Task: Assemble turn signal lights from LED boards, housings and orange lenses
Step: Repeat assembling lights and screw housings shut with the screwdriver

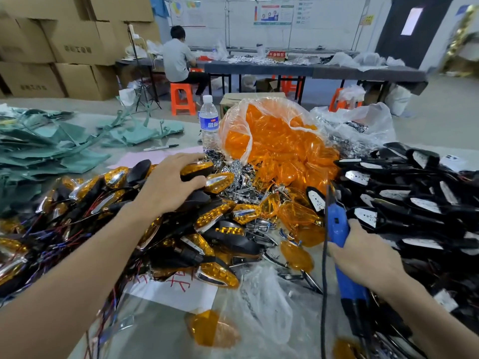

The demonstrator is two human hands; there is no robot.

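Left hand [168, 185] lies on the heap of lights [155, 229] on the bench [435, 141], its fingers curled round one orange light [197, 169]. Right hand [363, 255] grips a blue tool [337, 229] beside the black housings [414, 203].

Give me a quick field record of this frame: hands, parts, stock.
left hand: grips a finished light atop the finished pile
right hand: holds blue corded tool, tip up
lenses: orange, spilling from clear bag, centre
housings: black, LED boards fitted, heaped on the right
water bottle: upright, behind the pile
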